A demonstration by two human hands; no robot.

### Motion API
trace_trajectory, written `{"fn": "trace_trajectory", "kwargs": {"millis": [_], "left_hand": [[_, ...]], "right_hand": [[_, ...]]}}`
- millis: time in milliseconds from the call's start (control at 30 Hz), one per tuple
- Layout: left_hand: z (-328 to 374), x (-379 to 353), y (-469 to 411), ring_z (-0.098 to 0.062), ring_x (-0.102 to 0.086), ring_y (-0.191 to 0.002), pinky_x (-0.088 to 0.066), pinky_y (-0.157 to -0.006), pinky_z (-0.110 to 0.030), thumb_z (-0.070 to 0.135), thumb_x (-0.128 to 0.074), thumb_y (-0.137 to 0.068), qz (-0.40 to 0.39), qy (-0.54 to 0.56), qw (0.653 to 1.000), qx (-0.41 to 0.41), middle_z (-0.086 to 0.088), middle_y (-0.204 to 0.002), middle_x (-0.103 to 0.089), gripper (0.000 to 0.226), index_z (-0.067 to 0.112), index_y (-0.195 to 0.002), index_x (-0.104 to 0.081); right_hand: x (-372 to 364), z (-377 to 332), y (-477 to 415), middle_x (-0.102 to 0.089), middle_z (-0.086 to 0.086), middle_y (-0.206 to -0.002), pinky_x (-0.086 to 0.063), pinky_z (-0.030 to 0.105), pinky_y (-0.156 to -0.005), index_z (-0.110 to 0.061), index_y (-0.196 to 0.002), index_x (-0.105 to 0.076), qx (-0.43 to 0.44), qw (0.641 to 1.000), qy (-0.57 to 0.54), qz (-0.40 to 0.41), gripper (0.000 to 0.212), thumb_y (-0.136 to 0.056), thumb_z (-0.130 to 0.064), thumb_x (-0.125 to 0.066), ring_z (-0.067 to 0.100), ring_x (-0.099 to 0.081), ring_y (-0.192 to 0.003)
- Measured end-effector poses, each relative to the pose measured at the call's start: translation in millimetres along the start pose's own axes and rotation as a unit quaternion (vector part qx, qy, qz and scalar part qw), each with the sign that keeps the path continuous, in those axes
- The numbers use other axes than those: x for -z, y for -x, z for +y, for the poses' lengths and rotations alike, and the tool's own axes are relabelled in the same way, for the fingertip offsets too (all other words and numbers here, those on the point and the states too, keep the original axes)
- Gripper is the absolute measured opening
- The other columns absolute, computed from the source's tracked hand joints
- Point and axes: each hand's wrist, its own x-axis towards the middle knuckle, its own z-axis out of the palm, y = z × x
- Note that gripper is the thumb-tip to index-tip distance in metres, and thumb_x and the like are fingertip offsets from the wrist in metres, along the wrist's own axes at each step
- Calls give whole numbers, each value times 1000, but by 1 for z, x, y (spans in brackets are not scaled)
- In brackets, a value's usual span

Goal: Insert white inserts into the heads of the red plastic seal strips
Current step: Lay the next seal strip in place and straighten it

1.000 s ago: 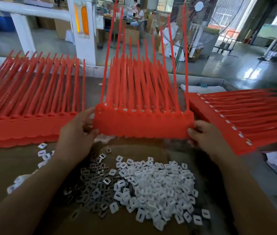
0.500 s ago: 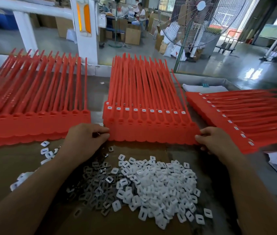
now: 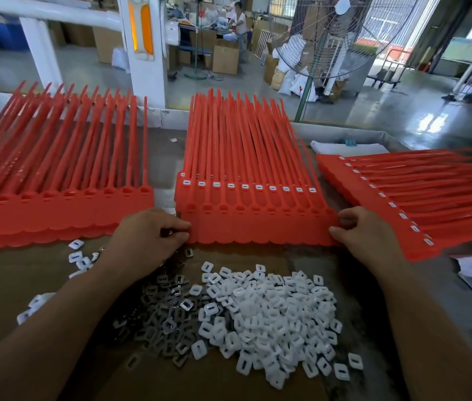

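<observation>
Left stack [image 3: 55, 215] of red strips sat at 10 o'clock, flat. Its heads looked unfilled and its far-left end was cut off by the frame. Left hand [image 3: 148, 238] pinched the mid stack [image 3: 257, 227] at its near-left corner, thumb and curled fingers on the edge, fingertips partly hidden.

Change: 1 s ago the mid stack was held tilted up off the table, tails in the air. Now it lay flat at 12 o'clock, 1 hand on each end. My read: stack parked, top layer ready for loading. 1 row of white showed in its far heads; the nearer heads looked empty, not certain.

Loose inserts [image 3: 272, 314] were piled at 6 o'clock, with grey pieces [image 3: 159, 314] at 7, type unclear. Right hand [image 3: 367, 238] pinched the near-right corner. Right stack [image 3: 402, 198] sat at 2 o'clock, filled heads visible, tails blurred and cut off.
</observation>
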Motion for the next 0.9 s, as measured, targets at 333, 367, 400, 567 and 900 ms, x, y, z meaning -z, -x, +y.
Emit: {"fn": "trace_trajectory", "kwargs": {"millis": [333, 367, 400, 567, 900], "left_hand": [[4, 2, 0, -1, -51, -81, -30, -69, 0, 20, -68, -79, 19, 18, 1000, -3, 5, -101, -64, 23, 19, -102, -70], [4, 3, 1, 0, -51, -79, -30, -68, -1, 19, -68, -79, 26, 21, 999, -3, 5, -100, -64, 23, 19, -102, -70], [5, 3, 1, 3, -49, -76, -30, -68, -1, 19, -68, -79, 32, 22, 999, -6, 5, -98, -64, 23, 19, -101, -70], [4, 2, 1, 7, -48, -72, -33, -68, -3, 17, -68, -78, 26, 13, 1000, -11, 9, -92, -60, 25, 19, -103, -69], [0, -4, 0, 2, -37, -123, -26, -107, -25, 17, -54, -89, -100, -3, 994, -51, 21, -132, -45, 31, 31, -116, -60]], "right_hand": [[-1, -2, 0, -63, 13, -111, -38, 31, -92, -4, -113, -60, 14, 999, -28, 37, 34, -81, -11, -67, 28, -58, -103], [-1, -2, 0, -63, 14, -110, -39, 32, -92, -4, -112, -60, 17, 998, -39, 46, 33, -80, -9, -67, 28, -58, -102], [-1, -2, 0, -63, 14, -108, -39, 33, -93, -4, -111, -60, 20, 997, -49, 54, 32, -80, -7, -66, 28, -58, -101], [-4, -1, -1, -63, 12, -106, -39, 31, -90, -5, -111, -60, 21, 995, -64, 71, 31, -81, -6, -65, 26, -58, -96], [-9, 7, -3, -63, 11, -113, -40, 31, -91, -7, -114, -60, -1, 1000, -2, 16, 35, -80, -13, -66, 26, -58, -104]]}}
